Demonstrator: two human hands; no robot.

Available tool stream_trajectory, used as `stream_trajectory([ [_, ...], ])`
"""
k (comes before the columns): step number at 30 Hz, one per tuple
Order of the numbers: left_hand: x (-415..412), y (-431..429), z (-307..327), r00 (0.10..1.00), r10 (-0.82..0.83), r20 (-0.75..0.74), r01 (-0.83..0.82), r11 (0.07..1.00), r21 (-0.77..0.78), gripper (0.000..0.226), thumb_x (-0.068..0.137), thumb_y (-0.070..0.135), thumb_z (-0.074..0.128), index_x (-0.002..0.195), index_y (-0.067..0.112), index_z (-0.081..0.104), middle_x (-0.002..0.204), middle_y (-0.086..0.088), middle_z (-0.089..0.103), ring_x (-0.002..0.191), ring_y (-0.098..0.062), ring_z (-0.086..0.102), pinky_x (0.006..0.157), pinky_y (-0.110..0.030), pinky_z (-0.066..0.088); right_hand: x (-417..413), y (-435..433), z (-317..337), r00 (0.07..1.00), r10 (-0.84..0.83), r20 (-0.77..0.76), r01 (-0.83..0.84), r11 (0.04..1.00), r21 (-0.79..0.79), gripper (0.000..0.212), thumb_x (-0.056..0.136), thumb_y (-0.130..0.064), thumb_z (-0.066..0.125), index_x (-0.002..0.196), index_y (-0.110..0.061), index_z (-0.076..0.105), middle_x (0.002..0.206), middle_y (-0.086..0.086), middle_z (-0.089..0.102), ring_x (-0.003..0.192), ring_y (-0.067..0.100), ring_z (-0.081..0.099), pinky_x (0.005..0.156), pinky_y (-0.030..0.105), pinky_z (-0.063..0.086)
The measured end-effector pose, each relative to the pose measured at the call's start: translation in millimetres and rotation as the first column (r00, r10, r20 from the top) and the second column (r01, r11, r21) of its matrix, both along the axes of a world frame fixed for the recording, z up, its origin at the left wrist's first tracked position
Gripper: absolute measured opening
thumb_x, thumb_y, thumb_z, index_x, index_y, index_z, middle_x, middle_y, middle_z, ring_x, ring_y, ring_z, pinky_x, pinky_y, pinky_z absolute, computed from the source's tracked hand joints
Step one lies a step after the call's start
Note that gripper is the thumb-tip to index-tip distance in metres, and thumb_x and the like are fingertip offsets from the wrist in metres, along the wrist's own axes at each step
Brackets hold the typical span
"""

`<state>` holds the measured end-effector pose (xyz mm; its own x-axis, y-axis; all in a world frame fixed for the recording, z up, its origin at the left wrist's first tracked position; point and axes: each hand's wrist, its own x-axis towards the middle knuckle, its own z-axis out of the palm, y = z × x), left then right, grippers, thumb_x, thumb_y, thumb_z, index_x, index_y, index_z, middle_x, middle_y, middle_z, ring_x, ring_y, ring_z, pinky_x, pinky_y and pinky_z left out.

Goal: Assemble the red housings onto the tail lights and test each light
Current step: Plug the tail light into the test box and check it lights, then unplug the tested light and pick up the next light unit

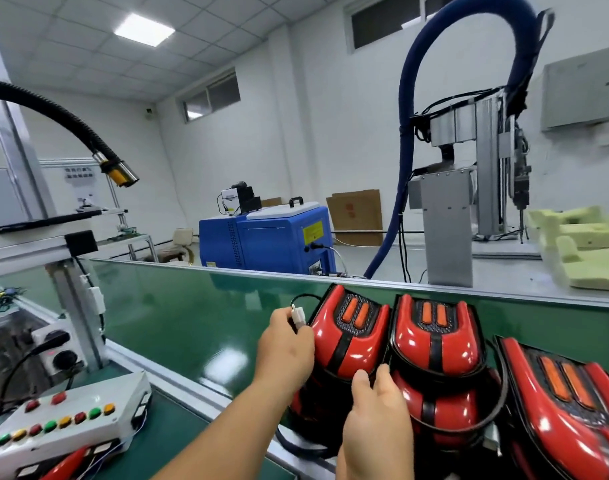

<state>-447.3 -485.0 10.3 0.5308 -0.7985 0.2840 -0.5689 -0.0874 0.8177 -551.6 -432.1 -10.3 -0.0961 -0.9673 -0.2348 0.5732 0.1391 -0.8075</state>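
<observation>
Your left hand [285, 351] pinches the white connector [298, 317] of the tail light [348, 337] on the conveyor belt [192, 323], probably for plugging into the test box [64, 427]. Your right hand [375, 431] curls over that light's near end, steadying it.

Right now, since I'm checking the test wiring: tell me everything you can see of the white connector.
The connector is a small, blocky white plastic plug, standing roughly upright above the green belt. The left hand pinches its lower part between thumb and fingers. A thin black cable loops from its upper end toward the nearest tail light. Its pins are not visible.
</observation>
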Motion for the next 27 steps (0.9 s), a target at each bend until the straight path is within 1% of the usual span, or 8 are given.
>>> stream_trajectory([
  [3, 0.4, 0.3, -6.8, 0.992, -0.053, -0.112, 0.061, 0.996, 0.066, 0.035, 0.100, 0.040, 0.040, 0.128, 0.022, 0.052, 0.119, -0.002, 0.062, 0.102, -0.018, 0.057, 0.079, -0.033, 0.044, -8.0, 3.4, -5.9, 1.000, -0.018, 0.009, 0.019, 0.998, -0.068, 0.058, 0.098, -0.003, 0.050, 0.150, -0.005, 0.026, 0.143, 0.003, 0.044, 0.114, 0.005, 0.044, 0.090, 0.005, 0.030],
  [6, -0.6, 3.3, -16.2, 0.948, -0.128, -0.290, 0.159, 0.984, 0.083, 0.058, 0.100, 0.044, 0.038, 0.154, 0.028, 0.023, 0.154, -0.004, 0.038, 0.142, -0.024, 0.033, 0.117, -0.044, 0.028, -8.5, 11.9, -7.3, 0.999, 0.024, -0.023, -0.027, 0.994, -0.103, 0.060, 0.096, 0.004, 0.049, 0.150, -0.002, 0.023, 0.154, 0.014, 0.034, 0.136, 0.014, 0.037, 0.098, 0.018, 0.027],
  [8, -4.2, 7.1, -19.5, 0.922, -0.121, -0.367, 0.166, 0.982, 0.092, 0.068, 0.101, 0.050, 0.036, 0.157, 0.030, 0.003, 0.161, -0.003, 0.023, 0.149, -0.025, 0.018, 0.121, -0.045, 0.018, -7.4, 15.7, -10.7, 1.000, 0.004, -0.010, -0.006, 0.990, -0.144, 0.060, 0.095, 0.006, 0.050, 0.150, 0.000, 0.025, 0.155, 0.016, 0.032, 0.136, 0.014, 0.037, 0.096, 0.017, 0.026],
  [11, -6.3, 13.5, -20.5, 0.897, -0.098, -0.431, 0.144, 0.987, 0.073, 0.073, 0.100, 0.055, 0.033, 0.156, 0.026, -0.003, 0.164, -0.003, 0.013, 0.151, -0.023, 0.012, 0.122, -0.046, 0.015, -8.8, 20.6, -12.6, 0.999, -0.035, -0.024, 0.030, 0.982, -0.186, 0.061, 0.093, 0.011, 0.049, 0.149, 0.002, 0.026, 0.154, 0.019, 0.031, 0.139, 0.018, 0.035, 0.103, 0.019, 0.025],
  [15, 3.5, 32.7, -11.8, 0.926, -0.062, -0.372, 0.083, 0.996, 0.042, 0.065, 0.102, 0.049, 0.035, 0.157, 0.024, 0.010, 0.163, -0.001, 0.017, 0.149, -0.021, 0.019, 0.121, -0.040, 0.018, 1.3, 28.4, -10.5, 0.995, -0.094, -0.040, 0.082, 0.968, -0.238, 0.058, 0.091, 0.015, 0.051, 0.145, 0.002, 0.036, 0.145, 0.020, 0.044, 0.133, 0.023, 0.043, 0.111, 0.031, 0.030],
  [18, 16.1, 65.8, 1.9, 0.930, -0.064, -0.362, 0.062, 0.998, -0.017, 0.049, 0.103, 0.040, 0.040, 0.149, 0.027, 0.033, 0.154, 0.001, 0.035, 0.130, -0.014, 0.040, 0.113, -0.033, 0.030, 21.4, 38.6, -4.6, 0.996, -0.053, -0.073, 0.029, 0.955, -0.295, 0.054, 0.090, 0.014, 0.053, 0.141, 0.002, 0.042, 0.137, 0.015, 0.053, 0.120, 0.016, 0.049, 0.108, 0.032, 0.034],
  [23, 52.5, 136.8, 15.0, 0.930, 0.000, -0.368, -0.055, 0.989, -0.139, 0.030, 0.102, 0.034, 0.046, 0.130, 0.025, 0.054, 0.134, 0.007, 0.053, 0.124, -0.010, 0.049, 0.111, -0.036, 0.038, 84.2, 67.0, 11.4, 0.967, 0.228, -0.116, -0.256, 0.880, -0.400, 0.042, 0.096, -0.001, 0.053, 0.137, -0.005, 0.049, 0.130, 0.003, 0.058, 0.110, 0.007, 0.056, 0.096, 0.025, 0.039],
  [27, 93.9, 210.8, 21.3, 0.921, 0.072, -0.382, -0.175, 0.955, -0.241, 0.017, 0.102, 0.023, 0.048, 0.111, 0.020, 0.062, 0.120, -0.007, 0.066, 0.115, -0.021, 0.061, 0.105, -0.039, 0.045, 152.2, 125.5, 19.2, 0.825, 0.529, -0.201, -0.559, 0.709, -0.430, 0.022, 0.097, -0.012, 0.056, 0.115, -0.016, 0.067, 0.109, 0.002, 0.073, 0.102, 0.016, 0.068, 0.093, 0.032, 0.051],
])
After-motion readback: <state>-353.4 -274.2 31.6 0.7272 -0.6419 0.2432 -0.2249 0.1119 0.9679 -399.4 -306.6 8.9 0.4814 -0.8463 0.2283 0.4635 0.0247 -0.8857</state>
